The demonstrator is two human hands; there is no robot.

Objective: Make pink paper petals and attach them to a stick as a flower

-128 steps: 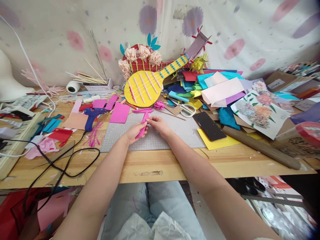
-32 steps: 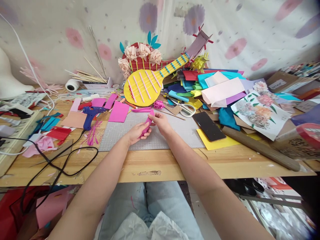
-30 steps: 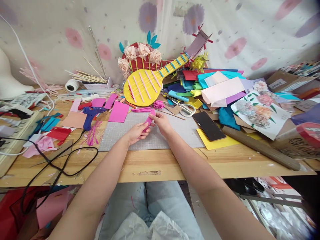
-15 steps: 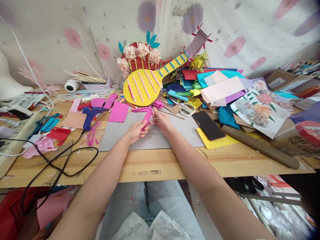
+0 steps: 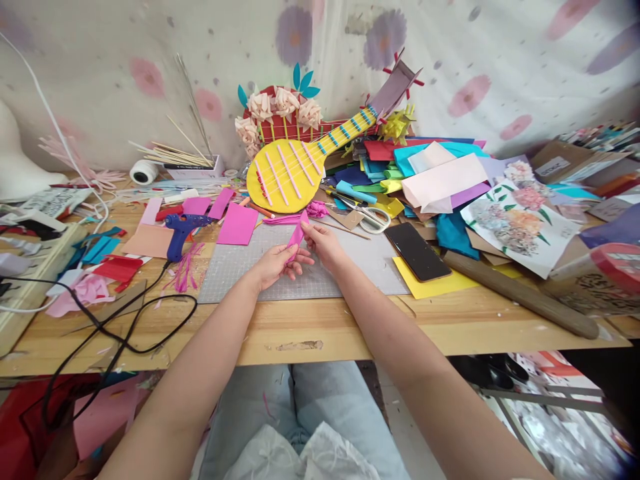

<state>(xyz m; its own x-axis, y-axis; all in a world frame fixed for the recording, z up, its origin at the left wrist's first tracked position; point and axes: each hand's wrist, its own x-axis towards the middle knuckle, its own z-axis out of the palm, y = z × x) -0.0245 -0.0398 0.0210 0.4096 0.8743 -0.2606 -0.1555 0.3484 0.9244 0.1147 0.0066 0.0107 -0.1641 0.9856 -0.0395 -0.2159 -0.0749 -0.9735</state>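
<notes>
Both hands meet over the grey cutting mat [image 5: 235,267] at the table's middle. A small magenta foam strip [image 5: 298,232] stands tilted between them. My left hand [image 5: 276,264] supports its lower end, thumb pressed on it and the other fingers stretched out beneath. My right hand [image 5: 323,241] pinches the strip's upper end with its fingertips. Behind the hands lie a small pink foam flower [image 5: 317,209] and a flat magenta foam sheet [image 5: 239,224].
A blue glue gun [image 5: 182,231] with a black cable lies left of the mat. Scissors [image 5: 369,216], a black phone [image 5: 418,252] and a wooden rolling pin [image 5: 520,293] lie on the right. A yellow paper guitar [image 5: 295,167] and piled coloured sheets fill the back.
The strip has been turned and lifted from lying low in my left palm to standing tilted between both hands. My left fingers have spread out under it.
</notes>
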